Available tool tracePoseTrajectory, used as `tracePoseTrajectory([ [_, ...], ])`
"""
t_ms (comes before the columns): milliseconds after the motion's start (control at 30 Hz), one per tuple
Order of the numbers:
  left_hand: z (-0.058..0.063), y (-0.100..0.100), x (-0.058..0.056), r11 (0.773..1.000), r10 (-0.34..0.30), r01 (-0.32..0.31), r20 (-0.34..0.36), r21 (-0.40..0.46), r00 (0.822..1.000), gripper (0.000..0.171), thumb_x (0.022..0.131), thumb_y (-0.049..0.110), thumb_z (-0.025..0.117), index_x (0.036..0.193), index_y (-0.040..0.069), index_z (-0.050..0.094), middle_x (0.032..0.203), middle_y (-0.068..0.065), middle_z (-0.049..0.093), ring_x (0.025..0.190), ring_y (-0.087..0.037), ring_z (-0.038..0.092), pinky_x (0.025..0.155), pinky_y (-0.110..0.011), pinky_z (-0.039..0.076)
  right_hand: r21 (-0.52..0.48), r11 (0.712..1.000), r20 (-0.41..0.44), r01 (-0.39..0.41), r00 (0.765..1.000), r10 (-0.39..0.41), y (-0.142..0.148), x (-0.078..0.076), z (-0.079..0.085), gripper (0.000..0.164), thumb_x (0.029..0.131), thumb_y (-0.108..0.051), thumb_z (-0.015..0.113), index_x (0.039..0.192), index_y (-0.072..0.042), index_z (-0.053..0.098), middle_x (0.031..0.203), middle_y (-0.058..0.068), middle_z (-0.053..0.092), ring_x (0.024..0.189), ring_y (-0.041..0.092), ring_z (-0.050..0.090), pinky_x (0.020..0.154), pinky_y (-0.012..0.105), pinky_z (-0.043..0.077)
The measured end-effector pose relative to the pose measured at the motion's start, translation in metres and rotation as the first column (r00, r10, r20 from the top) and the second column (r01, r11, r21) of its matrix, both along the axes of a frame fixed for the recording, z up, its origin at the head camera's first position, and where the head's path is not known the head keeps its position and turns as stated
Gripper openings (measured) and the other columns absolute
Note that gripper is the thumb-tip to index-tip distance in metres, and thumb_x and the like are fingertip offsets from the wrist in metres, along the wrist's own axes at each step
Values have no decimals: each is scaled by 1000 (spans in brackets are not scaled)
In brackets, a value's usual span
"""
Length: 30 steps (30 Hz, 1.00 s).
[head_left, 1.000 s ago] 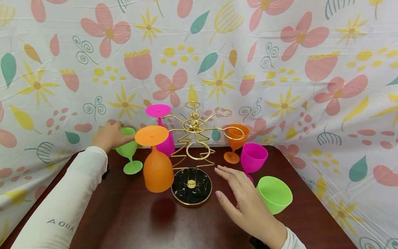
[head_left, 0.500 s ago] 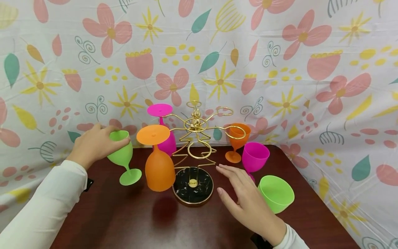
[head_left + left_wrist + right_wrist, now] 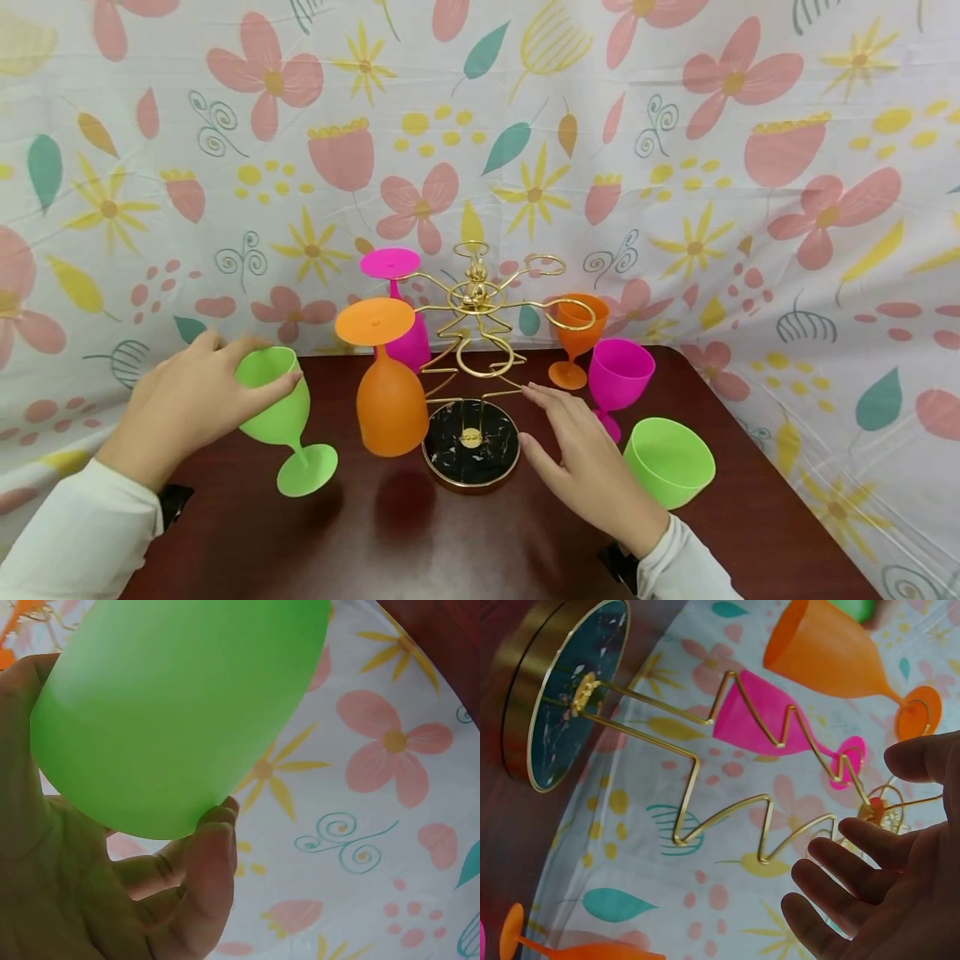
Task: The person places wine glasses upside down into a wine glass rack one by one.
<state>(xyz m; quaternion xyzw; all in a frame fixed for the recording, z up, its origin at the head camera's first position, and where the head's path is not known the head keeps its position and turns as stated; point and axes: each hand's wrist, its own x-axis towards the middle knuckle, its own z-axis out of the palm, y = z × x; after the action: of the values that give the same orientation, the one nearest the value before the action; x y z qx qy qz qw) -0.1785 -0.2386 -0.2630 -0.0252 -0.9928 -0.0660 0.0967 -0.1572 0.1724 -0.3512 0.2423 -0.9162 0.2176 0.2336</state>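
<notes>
In the head view, my left hand (image 3: pixel 183 408) grips a light green plastic goblet (image 3: pixel 285 417) near its rim, thumb across the near side. The goblet leans, its foot down to the right over the table. Its bowl (image 3: pixel 172 712) fills the top of the left wrist view, with curled fingers against it. My right hand (image 3: pixel 588 471) has its fingers extended and holds nothing, close to the right of a gold wire goblet rack (image 3: pixel 471 442) with a black marbled base. From the rack's left rings hang an orange goblet (image 3: pixel 392 408) and a pink goblet (image 3: pixel 411 343), both upside down.
Right of the rack stand an orange goblet (image 3: pixel 579 333), a pink goblet (image 3: pixel 621 375) and a green goblet (image 3: pixel 667 467), the last just beside my right hand. A floral cloth (image 3: pixel 420 100) hangs behind the dark brown table (image 3: pixel 360 542).
My left hand has lifted the green goblet off the table's back left and brought it nearer, tilting it. My right hand has barely moved.
</notes>
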Motion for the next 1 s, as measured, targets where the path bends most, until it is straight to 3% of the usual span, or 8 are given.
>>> tracePoseTrajectory([
  [133, -2, -3, 11, 1000, 11, -11, 39, 1, 999, 82, 75, 84, 32, 128, 25, 53, 118, -21, 48, 91, -41, 53, 55, -48, 40, -8, 1000, 19, -13, 1000, 13, 0, -3, -6, 57, 92, -48, 51, 142, -24, 38, 142, -5, 43, 129, 14, 41, 104, 41, 38],
  [267, -7, -10, 14, 999, -26, 22, 70, 45, 997, 79, 79, 80, 34, 130, 22, 53, 127, -24, 48, 106, -49, 47, 70, -64, 39, -11, 999, 25, -30, 999, 31, -1, -4, -9, 55, 93, -47, 50, 141, -25, 37, 140, -5, 44, 127, 12, 42, 102, 40, 40],
  [367, -14, -16, 14, 991, -88, 77, 97, 105, 991, 73, 86, 72, 35, 130, 18, 55, 118, -19, 58, 105, -38, 52, 75, -56, 43, -14, 999, 11, -42, 999, 43, -2, -5, -9, 53, 92, -44, 52, 140, -25, 39, 139, -6, 45, 126, 12, 42, 101, 39, 41],
  [433, -20, -20, 15, 976, -130, 96, 169, 194, 977, 70, 89, 67, 34, 133, 16, 53, 118, -18, 60, 97, -29, 58, 70, -46, 48, -18, 999, 6, -50, 999, 50, -3, -5, -9, 53, 92, -40, 55, 139, -24, 41, 137, -7, 45, 125, 11, 43, 100, 39, 42],
  [533, -33, -25, 13, 931, -168, 43, 322, 363, 932, 71, 92, 65, 32, 137, 12, 47, 124, -19, 57, 90, -22, 61, 61, -34, 50, -19, 998, 1, -63, 998, 63, -3, -6, -10, 52, 91, -38, 56, 139, -23, 42, 136, -8, 46, 124, 11, 43, 98, 39, 42],
  [700, -66, -29, 1, 814, -217, -138, 517, 564, 828, 79, 92, 65, 29, 138, 1, 38, 123, -21, 51, 88, -22, 60, 62, -38, 55, -21, 996, 11, -83, 996, 83, -3, -6, -10, 51, 92, -37, 55, 139, -22, 41, 136, -5, 46, 124, 13, 43, 99, 41, 41],
  [900, -97, -21, -5, 739, -281, -202, 568, 642, 774, 79, 93, 64, 26, 135, -2, 38, 113, -18, 52, 81, -25, 60, 63, -44, 56, -23, 994, 23, -103, 994, 104, -4, -6, -10, 52, 91, -34, 58, 139, -24, 40, 136, -4, 47, 124, 13, 43, 101, 40, 41],
  [1000, -109, -10, -7, 655, -357, -239, 572, 717, 738, 76, 93, 64, 23, 140, 4, 31, 110, -20, 50, 78, -27, 58, 61, -40, 55, -27, 993, 16, -112, 994, 112, -5, -6, -11, 54, 90, -31, 61, 139, -26, 40, 135, -7, 48, 123, 12, 44, 100, 39, 42],
])
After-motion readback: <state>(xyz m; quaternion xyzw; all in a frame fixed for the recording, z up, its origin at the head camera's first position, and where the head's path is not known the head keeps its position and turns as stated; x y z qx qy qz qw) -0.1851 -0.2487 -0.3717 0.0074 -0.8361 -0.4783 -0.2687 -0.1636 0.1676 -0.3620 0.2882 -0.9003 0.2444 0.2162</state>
